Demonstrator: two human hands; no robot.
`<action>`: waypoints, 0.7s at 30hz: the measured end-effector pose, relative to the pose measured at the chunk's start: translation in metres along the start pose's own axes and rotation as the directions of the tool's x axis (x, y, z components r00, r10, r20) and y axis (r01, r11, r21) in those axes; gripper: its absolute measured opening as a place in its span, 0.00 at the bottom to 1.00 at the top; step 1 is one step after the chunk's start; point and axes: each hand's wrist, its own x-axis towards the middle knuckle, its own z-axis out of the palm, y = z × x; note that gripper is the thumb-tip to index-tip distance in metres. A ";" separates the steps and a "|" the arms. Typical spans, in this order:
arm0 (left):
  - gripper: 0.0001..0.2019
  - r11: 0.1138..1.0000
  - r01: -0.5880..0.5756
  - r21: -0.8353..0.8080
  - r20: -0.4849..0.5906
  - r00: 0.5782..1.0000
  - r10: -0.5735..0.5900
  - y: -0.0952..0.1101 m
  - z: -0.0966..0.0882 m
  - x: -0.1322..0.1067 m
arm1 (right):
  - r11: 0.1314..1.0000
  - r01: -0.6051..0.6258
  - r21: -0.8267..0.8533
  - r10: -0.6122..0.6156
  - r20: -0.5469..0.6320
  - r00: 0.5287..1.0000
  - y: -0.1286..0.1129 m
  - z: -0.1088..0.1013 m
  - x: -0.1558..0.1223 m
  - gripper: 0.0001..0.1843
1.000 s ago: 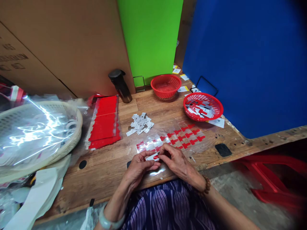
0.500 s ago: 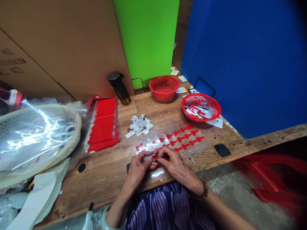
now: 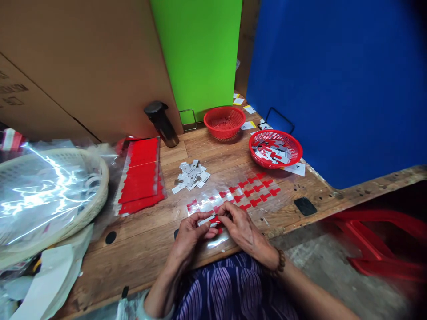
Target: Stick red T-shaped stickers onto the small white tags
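Pinching a white strip (image 3: 206, 221) and a red piece (image 3: 215, 219) above the bench (image 3: 140, 249)

The white strip sits low between the two hands, close to the bench's near edge. The left hand (image 3: 191, 232) grasps it between thumb and fingers; the right hand (image 3: 243, 226) has its thumb and forefinger closed on the red piece at the strip's right end.

For clean work here, the strip would best be kept flat and steady on the left while the right fingertips line up the red piece before pressing. Light, even pressure from the middle outward should avoid creases; a crooked start would probably be hard to correct.

The strip looks thin, narrow and pale, lying at a slant. The red piece is small, bright and glossy; whether the two are already joined cannot be told, since fingers cover part of them.

Beneath and beyond the hands lies a clear sheet carrying rows of red T-shaped pieces (image 3: 255, 202). Behind it is a loose pile of pale pieces (image 3: 192, 174), some with dark tips or holes. Right of that, a red basket (image 3: 274, 165) holds white and red pieces together, and left of the pile lies a stack of red sheets (image 3: 138, 173).
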 end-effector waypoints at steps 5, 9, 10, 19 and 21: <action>0.17 0.999 0.029 -0.018 -0.018 0.999 -0.029 0.001 0.001 0.000 | 0.996 0.056 -0.075 -0.057 -0.016 0.998 0.008 0.004 0.002 0.06; 0.17 0.999 0.037 -0.030 -0.028 0.999 -0.038 0.001 0.002 0.000 | 0.991 0.068 -0.119 -0.072 -0.030 0.997 0.007 0.005 0.002 0.06; 0.17 0.999 0.033 -0.030 -0.025 0.999 -0.034 0.001 0.002 0.000 | 0.989 0.070 -0.127 -0.074 -0.027 0.997 0.006 0.005 0.002 0.06; 0.17 1.000 0.015 -0.012 -0.031 0.999 -0.015 0.000 0.002 0.000 | 0.985 0.083 -0.152 -0.088 -0.028 0.996 0.004 0.004 0.000 0.06; 0.18 1.000 0.015 -0.007 -0.038 0.999 -0.015 0.000 0.002 0.000 | 0.984 0.081 -0.159 -0.088 -0.033 0.996 0.004 0.004 0.000 0.05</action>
